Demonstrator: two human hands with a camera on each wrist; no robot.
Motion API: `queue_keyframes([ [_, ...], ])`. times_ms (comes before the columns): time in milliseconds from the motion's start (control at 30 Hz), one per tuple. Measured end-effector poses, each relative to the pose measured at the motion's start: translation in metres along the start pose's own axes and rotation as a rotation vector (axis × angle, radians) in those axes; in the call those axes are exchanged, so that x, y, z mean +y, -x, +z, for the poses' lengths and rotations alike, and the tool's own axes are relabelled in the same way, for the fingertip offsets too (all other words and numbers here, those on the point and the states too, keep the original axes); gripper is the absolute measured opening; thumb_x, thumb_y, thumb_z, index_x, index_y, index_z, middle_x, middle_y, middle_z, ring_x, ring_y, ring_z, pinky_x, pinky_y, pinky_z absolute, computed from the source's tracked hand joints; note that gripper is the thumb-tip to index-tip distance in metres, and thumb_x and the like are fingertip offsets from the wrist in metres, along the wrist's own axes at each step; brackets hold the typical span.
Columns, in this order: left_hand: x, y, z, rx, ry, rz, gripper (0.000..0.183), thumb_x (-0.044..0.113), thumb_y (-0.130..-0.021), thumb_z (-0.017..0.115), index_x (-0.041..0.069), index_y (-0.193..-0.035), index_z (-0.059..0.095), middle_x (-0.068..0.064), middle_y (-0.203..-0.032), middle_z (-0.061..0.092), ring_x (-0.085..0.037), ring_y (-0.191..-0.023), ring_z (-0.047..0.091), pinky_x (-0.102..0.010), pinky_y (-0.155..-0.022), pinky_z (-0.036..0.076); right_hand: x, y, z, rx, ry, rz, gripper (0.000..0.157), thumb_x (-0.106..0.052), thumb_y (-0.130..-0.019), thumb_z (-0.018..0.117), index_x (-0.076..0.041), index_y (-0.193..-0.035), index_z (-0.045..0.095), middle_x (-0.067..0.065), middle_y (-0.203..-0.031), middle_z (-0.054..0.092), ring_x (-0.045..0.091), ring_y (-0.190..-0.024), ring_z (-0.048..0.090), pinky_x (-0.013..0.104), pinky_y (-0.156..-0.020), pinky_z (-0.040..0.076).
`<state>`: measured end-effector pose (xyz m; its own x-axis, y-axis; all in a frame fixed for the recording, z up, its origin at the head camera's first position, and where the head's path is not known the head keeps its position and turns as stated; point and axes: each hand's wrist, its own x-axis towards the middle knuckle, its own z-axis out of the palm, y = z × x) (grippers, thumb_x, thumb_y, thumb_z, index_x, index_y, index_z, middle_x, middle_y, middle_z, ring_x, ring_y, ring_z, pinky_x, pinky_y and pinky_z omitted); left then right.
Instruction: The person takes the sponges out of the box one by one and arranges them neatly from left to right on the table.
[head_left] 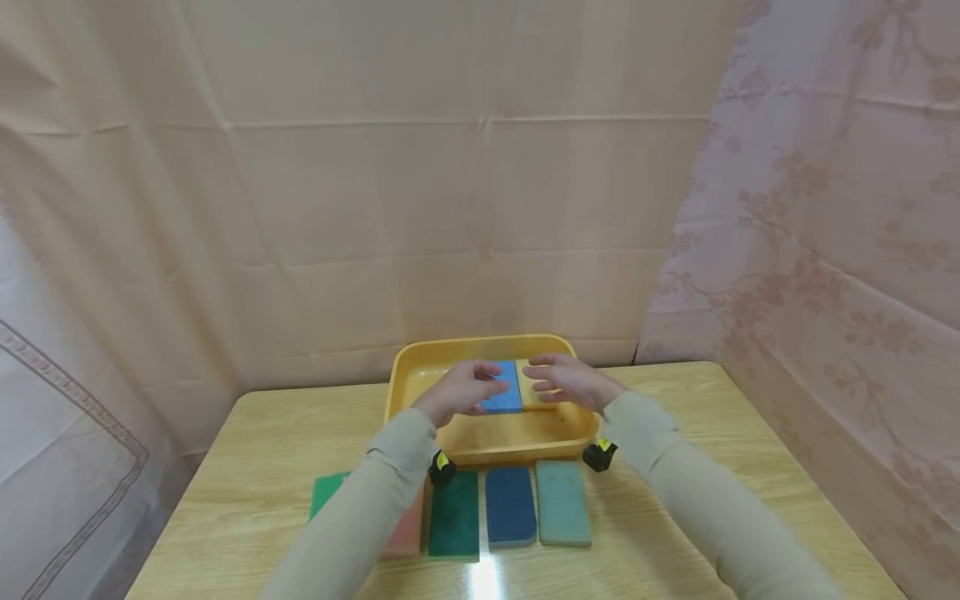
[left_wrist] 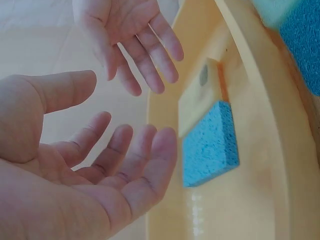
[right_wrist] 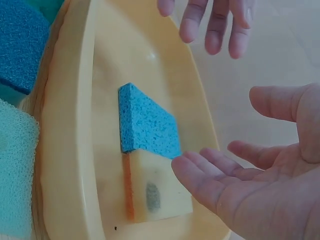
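A speckled blue sponge [head_left: 504, 390] and a pale yellow sponge [head_left: 537, 385] lie side by side in a yellow tray [head_left: 480, 455]. The yellow one has an orange edge and a dark spot, seen in the right wrist view. My left hand [head_left: 459, 388] hovers over the tray beside the blue sponge, fingers loosely bent and holding nothing. Facing it, my right hand [head_left: 572, 382] hangs above the yellow sponge with its fingers extended, also holding nothing. Both palms turn toward each other in the left wrist view, with a gap between them.
In front of the tray lies a row of sponges: green [head_left: 327, 492], pink [head_left: 407, 530], dark green [head_left: 454, 518], dark blue [head_left: 512, 505] and pale teal [head_left: 564, 503]. My left sleeve partly covers the green and pink ones. Curtains [head_left: 450, 192] hang behind the wooden table [head_left: 247, 467].
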<state>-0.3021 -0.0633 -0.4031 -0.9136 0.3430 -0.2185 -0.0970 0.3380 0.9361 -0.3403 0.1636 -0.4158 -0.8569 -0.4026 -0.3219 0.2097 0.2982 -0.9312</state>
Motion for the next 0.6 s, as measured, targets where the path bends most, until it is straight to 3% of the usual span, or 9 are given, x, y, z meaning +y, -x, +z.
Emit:
queue_keyframes([
  [233,-0.012,-0.013,-0.007,0.018,0.069,-0.102,0.049,0.025,-0.099,0.068,0.002,-0.139,0.051,-0.016,-0.137,0.056,-0.045,-0.134,0.045,-0.059,-0.102,0.047,0.003,-0.015,0.004,0.012,-0.013,0.031,0.062,-0.024,-0.105,0.055,0.008,-0.152,0.028,0.030,-0.155,0.034,0.048,-0.140,0.038,0.054,-0.110,0.040],
  [433,-0.017,-0.019,-0.008,0.037,0.094,-0.150,0.049,0.024,-0.100,0.067,0.001,-0.139,0.049,-0.020,-0.137,0.055,-0.047,-0.135,0.043,-0.059,-0.100,0.048,0.010,-0.028,0.010,0.046,-0.039,0.069,0.066,-0.023,-0.103,0.059,0.010,-0.151,0.028,0.031,-0.152,0.038,0.045,-0.137,0.043,0.053,-0.109,0.041],
  [533,-0.019,-0.022,-0.007,0.052,0.087,-0.154,0.051,0.024,-0.100,0.067,-0.001,-0.140,0.048,-0.020,-0.137,0.055,-0.047,-0.134,0.045,-0.058,-0.099,0.049,0.014,-0.032,0.012,0.039,-0.059,0.070,0.065,-0.021,-0.104,0.058,0.011,-0.151,0.027,0.027,-0.137,0.050,0.034,-0.120,0.056,0.045,-0.104,0.047],
  [600,-0.020,-0.025,-0.006,0.058,0.088,-0.159,0.052,0.023,-0.100,0.065,-0.002,-0.142,0.046,-0.021,-0.139,0.054,-0.048,-0.133,0.045,-0.057,-0.099,0.049,0.017,-0.035,0.013,0.029,-0.066,0.072,0.063,-0.020,-0.104,0.056,0.012,-0.151,0.028,0.017,-0.121,0.054,0.024,-0.102,0.057,0.038,-0.095,0.050],
])
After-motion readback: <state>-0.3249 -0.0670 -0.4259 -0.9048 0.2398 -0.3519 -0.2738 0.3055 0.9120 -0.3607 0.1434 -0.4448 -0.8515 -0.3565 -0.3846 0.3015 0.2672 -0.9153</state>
